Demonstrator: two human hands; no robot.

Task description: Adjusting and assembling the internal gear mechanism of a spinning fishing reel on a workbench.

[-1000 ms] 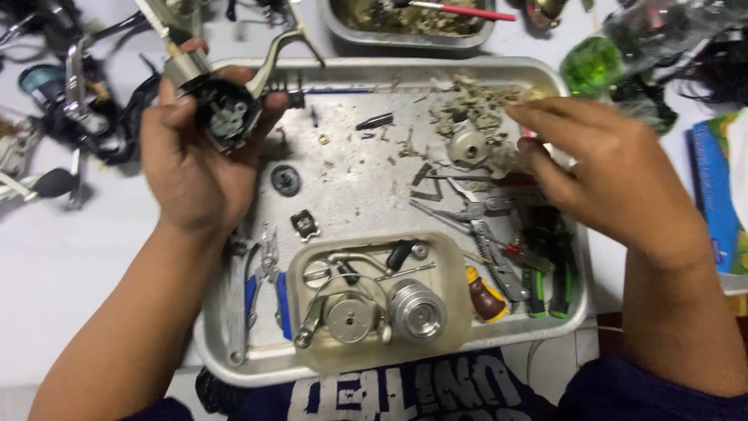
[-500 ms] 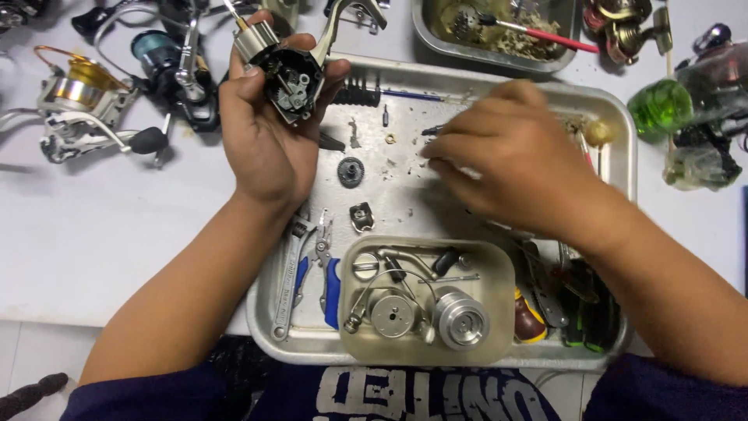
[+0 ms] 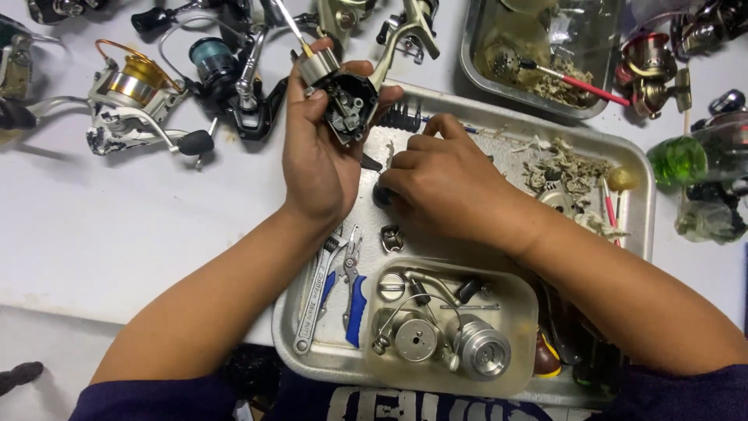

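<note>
I see the reel body (image 3: 347, 97) upper centre of frame, open side facing the camera, long axis running up-left toward its stem. My left hand (image 3: 315, 160) grips it from below-left. My right hand (image 3: 444, 187), just right and lower over the metal tray (image 3: 312, 359), pinches a small dark round part (image 3: 383, 195).

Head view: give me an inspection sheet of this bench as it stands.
Surface: white tabletop, bearing a metal tray.
Job's things: opened black fishing reel body; small dark round part on the tray.
Clutter: clear plastic tub of silver reel parts, blue-handled pliers, adjustable wrench, gold-spooled reel, second metal tray.
Grippers: left hand holds the reel body; right hand fingertips on the round part.
Cables: nothing seen.
Surroundings: green bottle.
</note>
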